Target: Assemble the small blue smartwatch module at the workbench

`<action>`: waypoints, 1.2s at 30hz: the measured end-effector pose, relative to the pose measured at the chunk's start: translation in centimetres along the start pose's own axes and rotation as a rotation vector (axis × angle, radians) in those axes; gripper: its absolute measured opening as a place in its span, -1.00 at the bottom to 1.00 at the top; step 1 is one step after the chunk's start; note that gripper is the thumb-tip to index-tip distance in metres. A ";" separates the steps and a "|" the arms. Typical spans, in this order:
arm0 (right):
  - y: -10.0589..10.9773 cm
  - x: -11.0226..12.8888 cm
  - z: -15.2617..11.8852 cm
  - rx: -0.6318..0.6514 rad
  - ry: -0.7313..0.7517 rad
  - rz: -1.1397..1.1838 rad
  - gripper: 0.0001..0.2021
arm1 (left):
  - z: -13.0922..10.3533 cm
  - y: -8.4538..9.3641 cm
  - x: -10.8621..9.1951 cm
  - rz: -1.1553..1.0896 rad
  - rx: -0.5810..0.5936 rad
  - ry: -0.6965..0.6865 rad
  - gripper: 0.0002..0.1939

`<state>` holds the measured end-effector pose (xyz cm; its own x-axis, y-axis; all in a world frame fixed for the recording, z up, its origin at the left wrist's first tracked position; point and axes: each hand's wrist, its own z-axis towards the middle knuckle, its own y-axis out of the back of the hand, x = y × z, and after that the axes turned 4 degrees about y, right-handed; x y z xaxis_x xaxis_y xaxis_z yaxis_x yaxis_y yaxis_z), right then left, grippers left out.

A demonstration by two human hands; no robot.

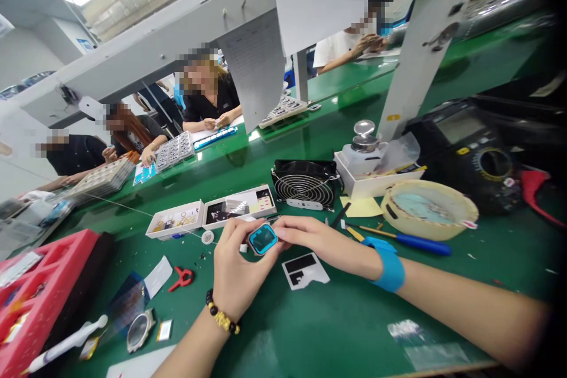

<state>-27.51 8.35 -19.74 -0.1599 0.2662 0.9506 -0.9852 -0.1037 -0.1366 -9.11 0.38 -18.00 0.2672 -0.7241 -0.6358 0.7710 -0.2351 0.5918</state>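
Observation:
A small square watch case (263,240) with a bright blue film round its dark face is held up over the green bench. My left hand (241,274) grips it between thumb and fingers from the left side. From the right, my right hand (316,242) has its fingertips closed at the case's right edge; their exact hold is partly hidden. Under my right hand lies a white card with black stickers (305,271). A red clamp (181,278) rests left of my left hand, with a round watch (140,331) and a small battery (165,330) nearer me.
Beyond my hands stand white boxes of small parts (176,220) and a black fan (305,184). To the right are a round tub (429,209), a blue-handled screwdriver (423,244) and a black meter (469,153). A red foam tray (48,301) sits left. Several people work across the bench.

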 end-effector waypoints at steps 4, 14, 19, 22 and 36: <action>0.0 0.1 0.0 -0.002 0.000 -0.022 -0.61 | 0.0 0.0 0.0 -0.011 0.008 0.001 -0.66; 0.2 0.0 0.0 0.007 0.010 -0.016 -0.63 | 0.1 0.0 0.0 -0.014 0.012 0.000 -0.66; 0.1 -0.1 0.0 0.005 -0.003 -0.003 -0.59 | 0.1 0.1 0.0 -0.012 0.030 0.009 -0.65; 0.1 -0.1 0.0 0.000 -0.004 0.008 -0.60 | 0.1 0.1 0.0 -0.003 0.031 0.008 -0.65; 0.0 0.1 -0.3 -0.044 0.062 -0.014 -0.64 | 0.1 0.0 0.2 -0.024 0.040 0.001 -0.61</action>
<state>-27.57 8.62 -19.76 -0.1481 0.3261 0.9337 -0.9889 -0.0581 -0.1365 -9.09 0.20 -18.03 0.2497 -0.7172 -0.6506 0.7532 -0.2783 0.5959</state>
